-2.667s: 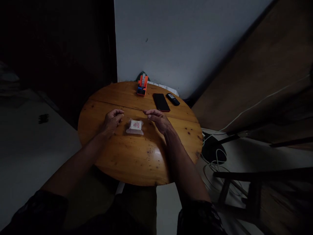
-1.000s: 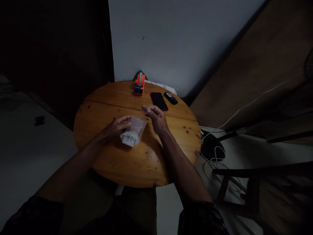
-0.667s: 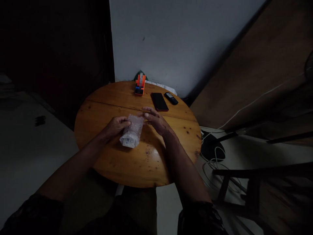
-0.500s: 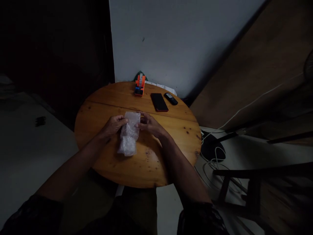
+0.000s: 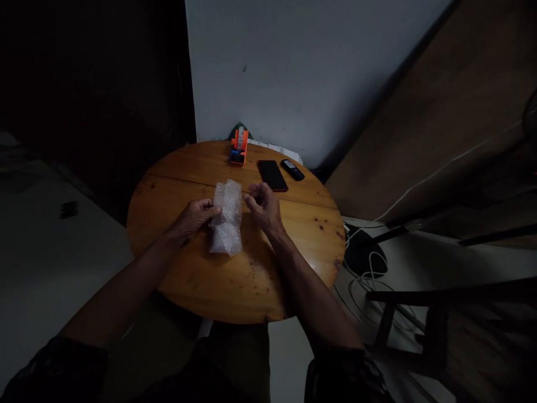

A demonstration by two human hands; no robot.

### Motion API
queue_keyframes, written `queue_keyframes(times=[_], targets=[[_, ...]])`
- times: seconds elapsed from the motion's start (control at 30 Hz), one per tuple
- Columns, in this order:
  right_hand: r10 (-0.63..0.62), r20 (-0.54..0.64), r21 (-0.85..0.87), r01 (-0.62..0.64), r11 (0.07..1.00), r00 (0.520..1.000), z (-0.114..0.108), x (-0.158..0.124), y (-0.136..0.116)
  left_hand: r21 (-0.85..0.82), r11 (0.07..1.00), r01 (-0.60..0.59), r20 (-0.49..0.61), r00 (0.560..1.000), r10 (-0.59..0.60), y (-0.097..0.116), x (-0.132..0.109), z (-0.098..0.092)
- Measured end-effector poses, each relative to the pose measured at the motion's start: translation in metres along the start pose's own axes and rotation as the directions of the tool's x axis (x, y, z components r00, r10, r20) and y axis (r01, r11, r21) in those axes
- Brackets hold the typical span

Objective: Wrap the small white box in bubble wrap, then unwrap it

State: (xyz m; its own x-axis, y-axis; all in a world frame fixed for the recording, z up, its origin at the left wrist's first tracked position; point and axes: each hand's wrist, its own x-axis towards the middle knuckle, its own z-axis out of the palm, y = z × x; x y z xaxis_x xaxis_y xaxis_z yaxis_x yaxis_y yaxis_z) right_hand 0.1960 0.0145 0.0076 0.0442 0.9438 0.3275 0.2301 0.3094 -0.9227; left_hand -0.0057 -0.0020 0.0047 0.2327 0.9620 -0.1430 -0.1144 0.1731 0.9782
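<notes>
A piece of clear bubble wrap (image 5: 229, 215), folded and crumpled toward its near end, is over the middle of the round wooden table (image 5: 188, 280). My left hand (image 5: 197, 217) pinches its left edge between thumb and fingers. Just off its right edge is my right hand (image 5: 264, 206), with fingers partly curled and a gap between thumb and forefinger; nothing shows in it. Whether anything lies inside the folds cannot be made out.
At the table's back stands an orange tape dispenser (image 5: 239, 146). Right of it lie a black smartphone (image 5: 272, 175) with a red edge and a small keypad phone (image 5: 292, 169). A dark wooden chair (image 5: 432, 336) and loose white cable (image 5: 373, 268) are at the right.
My right hand has let go of the bubble wrap and moved slightly right. A flap on the wrap's right side has shifted, and its near end has swung right. My left hand keeps its hold.
</notes>
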Motion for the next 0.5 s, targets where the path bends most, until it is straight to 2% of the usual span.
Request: queue_keyframes(times=[0.1, 0.2, 0.27, 0.33, 0.43, 0.5], targets=[[0.061, 0.229, -0.057, -0.05, 0.997, 0.972, 0.007, -0.008, -0.007, -0.005, 1.0, -0.01, -0.004, 1.0, 0.01, 0.0, 0.0, 0.001], [0.121, 0.321, -0.171, -0.068, 0.983, 0.939, 0.016, -0.015, -0.008, -0.033, 0.999, -0.01, 0.019, 1.0, 0.01, 0.001, -0.001, 0.002], [0.136, 0.296, -0.143, -0.097, 0.985, 0.945, 0.019, -0.015, -0.005, -0.072, 0.997, -0.01, 0.022, 1.0, 0.012, 0.002, 0.0, 0.002], [0.153, 0.222, -0.009, -0.155, 0.988, 0.963, 0.016, -0.011, -0.001, -0.136, 0.99, -0.037, -0.02, 0.999, 0.035, 0.002, 0.004, 0.001], [0.228, 0.093, 0.212, -0.243, 0.947, 0.969, 0.005, -0.001, 0.003, -0.207, 0.969, -0.132, -0.153, 0.983, 0.101, 0.0, 0.01, -0.003], [0.297, 0.053, 0.294, -0.299, 0.908, 0.953, -0.001, 0.004, 0.004, -0.15, 0.973, -0.178, -0.243, 0.96, 0.138, -0.001, 0.013, -0.007]])
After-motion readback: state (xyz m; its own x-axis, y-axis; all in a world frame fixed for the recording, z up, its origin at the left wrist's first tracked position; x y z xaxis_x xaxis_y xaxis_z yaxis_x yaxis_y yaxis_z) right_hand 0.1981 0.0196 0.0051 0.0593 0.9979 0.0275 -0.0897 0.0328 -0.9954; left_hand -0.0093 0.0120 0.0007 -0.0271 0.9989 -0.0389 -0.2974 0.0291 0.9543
